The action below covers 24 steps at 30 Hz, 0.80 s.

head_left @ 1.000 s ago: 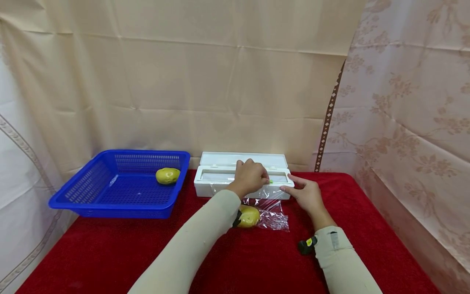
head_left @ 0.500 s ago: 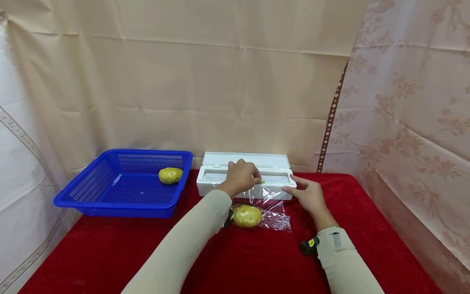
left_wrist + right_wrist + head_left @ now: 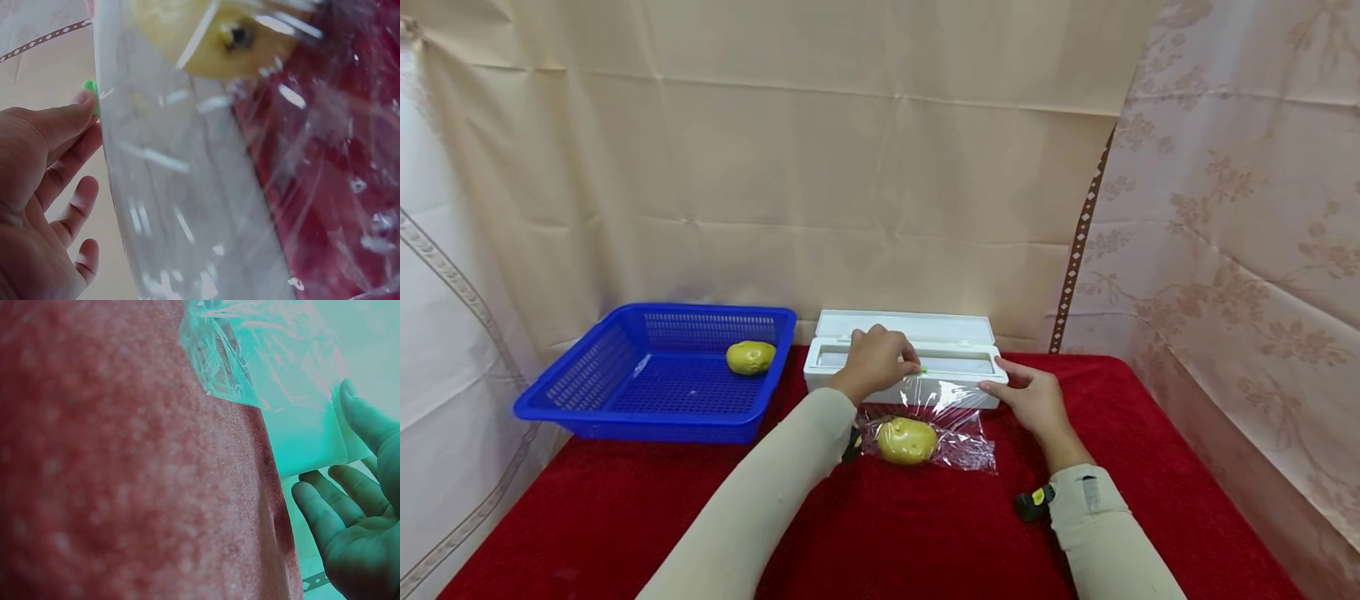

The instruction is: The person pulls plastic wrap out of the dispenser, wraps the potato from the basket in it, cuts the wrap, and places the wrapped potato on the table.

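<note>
My left hand (image 3: 876, 362) pinches a small green slider (image 3: 923, 370) between thumb and forefinger, at the front top edge of a white cling film dispenser (image 3: 820, 382). In the left wrist view the slider (image 3: 90, 85) shows at the thumb tip, with the other fingers loosely bent. My right hand (image 3: 1033, 404) holds the dispenser's right end, its thumb on the front and fingers around the corner. Clear cling film (image 3: 966, 452) runs from the dispenser down over a yellow potato (image 3: 907, 442), which lies on the cloth just in front.
A blue plastic basket (image 3: 655, 429) stands at the left with another yellow potato (image 3: 751, 357) inside. The dispenser's lid (image 3: 906, 325) is raised at the back. Red cloth (image 3: 880, 533) covers the table, and a beige curtain (image 3: 850, 167) hangs behind it.
My left hand has slid leftward along the dispenser's edge with the green slider, uncovering more of the potato and film. The right hand has stayed on the dispenser's end.
</note>
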Each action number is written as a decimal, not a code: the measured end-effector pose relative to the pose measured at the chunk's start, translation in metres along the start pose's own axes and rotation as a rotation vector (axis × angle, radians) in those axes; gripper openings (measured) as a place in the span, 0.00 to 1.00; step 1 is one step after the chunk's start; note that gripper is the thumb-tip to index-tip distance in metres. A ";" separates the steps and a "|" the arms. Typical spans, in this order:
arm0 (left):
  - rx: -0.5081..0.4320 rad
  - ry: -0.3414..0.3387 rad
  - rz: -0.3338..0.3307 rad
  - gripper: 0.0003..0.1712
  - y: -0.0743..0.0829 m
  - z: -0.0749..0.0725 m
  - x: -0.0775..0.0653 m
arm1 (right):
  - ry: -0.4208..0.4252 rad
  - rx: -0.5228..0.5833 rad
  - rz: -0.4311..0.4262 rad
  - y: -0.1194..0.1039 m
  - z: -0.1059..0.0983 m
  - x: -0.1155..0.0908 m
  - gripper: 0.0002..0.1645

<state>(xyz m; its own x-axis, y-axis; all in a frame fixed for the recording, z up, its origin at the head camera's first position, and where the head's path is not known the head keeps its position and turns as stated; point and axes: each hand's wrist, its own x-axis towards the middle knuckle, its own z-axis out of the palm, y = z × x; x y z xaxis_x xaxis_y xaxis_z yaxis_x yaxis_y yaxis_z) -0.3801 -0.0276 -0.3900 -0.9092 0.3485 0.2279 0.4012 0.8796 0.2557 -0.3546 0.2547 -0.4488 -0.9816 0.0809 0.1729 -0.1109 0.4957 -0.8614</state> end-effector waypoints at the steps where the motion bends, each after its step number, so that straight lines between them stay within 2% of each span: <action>1: -0.003 0.002 -0.001 0.07 -0.001 0.000 -0.001 | -0.002 -0.001 0.002 0.000 0.000 0.000 0.43; 13: -0.031 0.021 0.003 0.05 -0.008 -0.004 -0.007 | -0.001 0.003 -0.009 0.002 0.000 0.001 0.43; 24: -0.039 0.043 0.002 0.05 -0.015 0.000 -0.009 | 0.003 -0.003 -0.007 0.002 0.000 0.000 0.43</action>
<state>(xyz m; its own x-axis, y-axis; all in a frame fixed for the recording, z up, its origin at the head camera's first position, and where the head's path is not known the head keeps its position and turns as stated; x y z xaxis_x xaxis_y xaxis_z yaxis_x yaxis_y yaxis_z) -0.3780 -0.0434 -0.3958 -0.9033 0.3351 0.2680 0.4075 0.8654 0.2916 -0.3552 0.2555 -0.4502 -0.9804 0.0801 0.1801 -0.1170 0.4990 -0.8587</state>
